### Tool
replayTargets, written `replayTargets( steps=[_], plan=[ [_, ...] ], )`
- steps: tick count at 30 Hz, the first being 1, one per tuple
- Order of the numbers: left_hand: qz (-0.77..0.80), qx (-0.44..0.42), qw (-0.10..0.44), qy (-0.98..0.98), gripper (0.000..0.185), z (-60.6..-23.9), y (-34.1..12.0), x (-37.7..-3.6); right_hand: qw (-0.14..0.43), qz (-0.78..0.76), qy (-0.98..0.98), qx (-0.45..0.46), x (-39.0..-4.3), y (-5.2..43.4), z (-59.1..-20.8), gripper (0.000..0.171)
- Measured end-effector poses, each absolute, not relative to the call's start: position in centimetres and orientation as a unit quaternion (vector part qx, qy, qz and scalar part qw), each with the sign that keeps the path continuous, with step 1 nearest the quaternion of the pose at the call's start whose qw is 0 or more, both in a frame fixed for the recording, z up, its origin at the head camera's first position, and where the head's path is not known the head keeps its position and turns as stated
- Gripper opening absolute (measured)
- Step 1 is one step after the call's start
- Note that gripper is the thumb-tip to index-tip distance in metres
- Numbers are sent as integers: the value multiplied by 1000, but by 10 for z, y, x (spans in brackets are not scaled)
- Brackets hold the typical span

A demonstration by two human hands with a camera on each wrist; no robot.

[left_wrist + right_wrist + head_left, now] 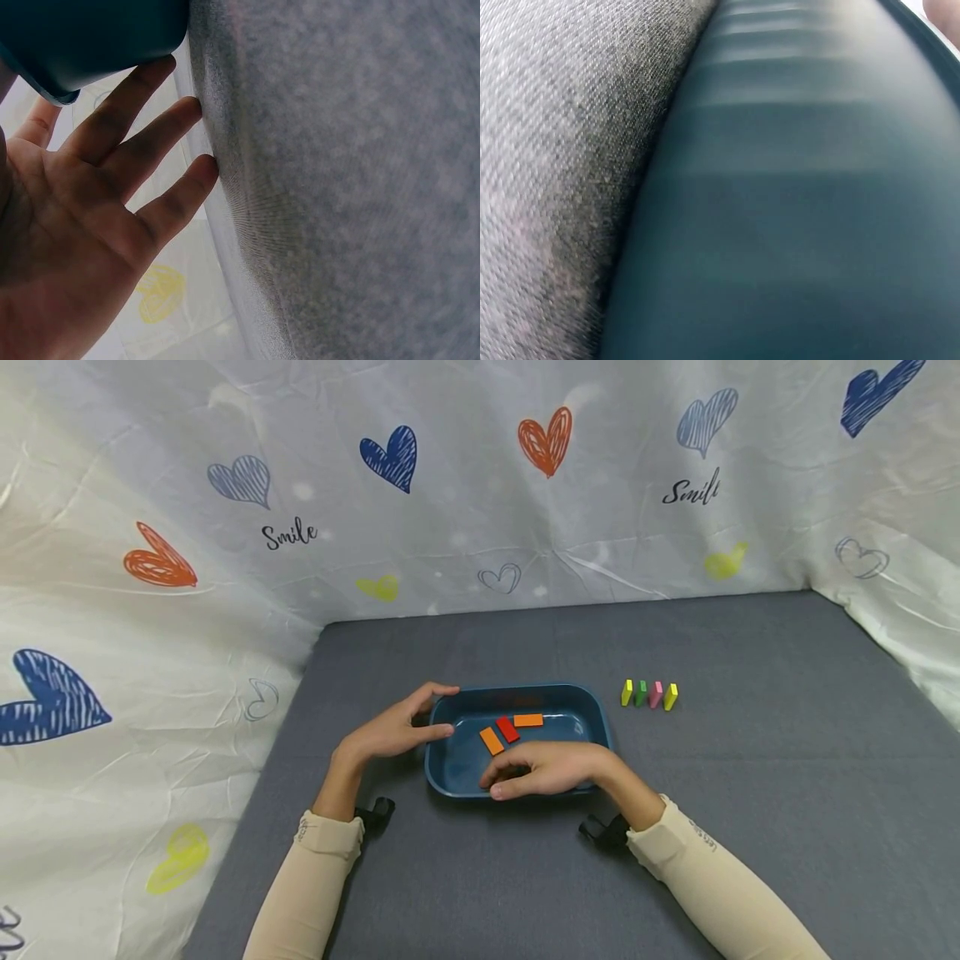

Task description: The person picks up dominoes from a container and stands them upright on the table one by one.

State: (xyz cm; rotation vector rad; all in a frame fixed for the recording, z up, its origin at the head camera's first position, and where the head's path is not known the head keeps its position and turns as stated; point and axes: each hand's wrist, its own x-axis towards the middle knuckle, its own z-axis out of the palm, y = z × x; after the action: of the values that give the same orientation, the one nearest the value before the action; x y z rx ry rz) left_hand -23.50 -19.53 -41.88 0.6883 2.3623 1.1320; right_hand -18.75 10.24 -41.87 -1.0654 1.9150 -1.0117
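Note:
A blue tray (596, 727) sits on the table. My left hand (393, 724) grips its left end, thumb over the rim and fingers along the outside. Fingers of that hand spread beneath the tray wall (90, 37) in the left wrist view. Over the tray's front side, my right hand (551, 768) reaches in with bent fingers pointing down. I cannot tell whether a block is between its fingertips. Beyond it, an orange block (491, 741), a red block (507, 729) and another orange block (528, 720) lie on the tray floor.
Right of the tray, several small blocks stand upright in a row: a yellow block (627, 692), a green block (641, 693), a pink block (656, 695) and another yellow block (671, 697). A printed curtain (465, 527) hangs behind the grey table (750, 735).

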Motion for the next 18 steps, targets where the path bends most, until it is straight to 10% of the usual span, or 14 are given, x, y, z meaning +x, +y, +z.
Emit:
replayTargets(
  steps=[18],
  plan=[
    [401, 240, 217, 857, 61, -418, -195, -234, 379, -502, 672, -390, -191, 107, -418, 50]
  ],
)
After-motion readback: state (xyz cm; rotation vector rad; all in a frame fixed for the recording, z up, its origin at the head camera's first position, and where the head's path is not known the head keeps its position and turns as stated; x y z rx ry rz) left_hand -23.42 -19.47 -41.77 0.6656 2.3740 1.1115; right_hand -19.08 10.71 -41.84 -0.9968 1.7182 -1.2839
